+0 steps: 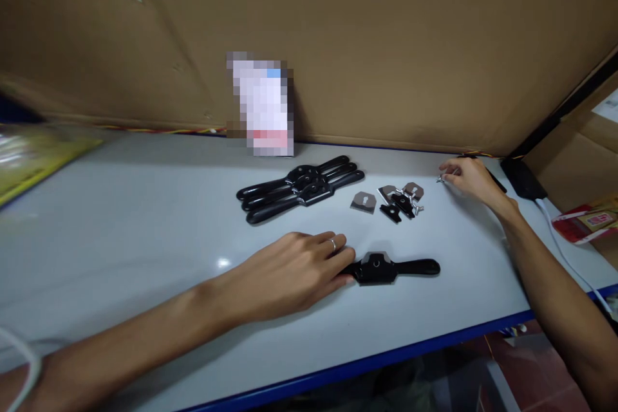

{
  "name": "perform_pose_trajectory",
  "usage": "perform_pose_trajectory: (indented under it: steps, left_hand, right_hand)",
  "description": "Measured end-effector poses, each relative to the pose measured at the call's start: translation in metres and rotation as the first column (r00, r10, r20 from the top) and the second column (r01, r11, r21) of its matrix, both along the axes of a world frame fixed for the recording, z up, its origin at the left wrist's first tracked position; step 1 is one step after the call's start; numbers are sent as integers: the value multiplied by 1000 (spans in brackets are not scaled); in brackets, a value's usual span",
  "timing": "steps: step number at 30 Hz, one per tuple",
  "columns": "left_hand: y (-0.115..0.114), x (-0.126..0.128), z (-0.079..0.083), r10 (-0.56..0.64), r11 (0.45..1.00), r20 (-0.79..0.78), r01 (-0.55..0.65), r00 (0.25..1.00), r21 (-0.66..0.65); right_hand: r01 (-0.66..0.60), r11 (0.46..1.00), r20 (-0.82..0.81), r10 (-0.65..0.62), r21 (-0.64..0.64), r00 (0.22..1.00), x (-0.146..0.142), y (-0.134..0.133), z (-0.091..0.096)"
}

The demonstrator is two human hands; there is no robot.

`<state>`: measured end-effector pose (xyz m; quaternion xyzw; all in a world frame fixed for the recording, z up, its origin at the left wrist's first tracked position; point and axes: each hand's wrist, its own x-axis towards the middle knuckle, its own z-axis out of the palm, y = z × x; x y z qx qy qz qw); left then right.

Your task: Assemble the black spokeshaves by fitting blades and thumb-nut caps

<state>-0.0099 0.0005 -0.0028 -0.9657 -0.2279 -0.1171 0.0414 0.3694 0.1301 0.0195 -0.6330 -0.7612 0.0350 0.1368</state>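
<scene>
My left hand (pixel 294 273) lies on the white table (pixel 135 225), its fingers closed over the left handle of a black two-handled tool (pixel 393 268) with a metal blade at its middle. Far right, my right hand (pixel 468 177) pinches a small silver screw (pixel 441 178) at its fingertips, just above the table. Between my hands lie small parts: a grey metal blade (pixel 364 201), and black clamp pieces with more blades and screws (pixel 402 199). A stack of black tool bodies (pixel 299 188) lies behind my left hand.
A cardboard wall (pixel 338 32) stands along the table's back. A blurred white card (pixel 263 106) leans against it. A yellow packet (pixel 33 154) lies at far left. A black box with a white cable (pixel 524 180) and a red packet (pixel 586 222) sit at right.
</scene>
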Motion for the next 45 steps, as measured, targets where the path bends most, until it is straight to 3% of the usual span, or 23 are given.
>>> perform_pose_trajectory:
  steps: [7, 12, 20, 26, 29, 36, 45]
  left_hand:
    - [1, 0, -1, -4, 1000, 1, 4, 1000, -8]
    - [1, -1, -2, -4, 1000, 13, 4, 1000, -11]
    - [1, 1, 2, -13, 1000, 1, 13, 1000, 25]
    - [1, 0, 0, -13, 1000, 9, 13, 1000, 16]
    - [1, 0, -1, -11, 1000, 15, 10, 1000, 18]
    - [1, 1, -1, -11, 1000, 32, 10, 999, 7]
    - [1, 0, -2, -6, 1000, 10, 6, 1000, 10]
  right_hand:
    - [-3, 1000, -25, 2, -12, 1000, -5, -2, 0]
    - [-72, 992, -145, 57, -106, 988, -12, -4, 0]
    - [-124, 987, -271, 92, -101, 958, -26, -16, 13]
    - [-280, 926, -144, 250, -255, 958, -47, -41, 32]
    - [-278, 909, -58, 273, -311, 960, -59, -52, 38]
    - [-285, 903, 123, 339, -322, 933, -71, -64, 32]
    - [-374, 883, 83, 412, -284, 908, -73, -66, 32]
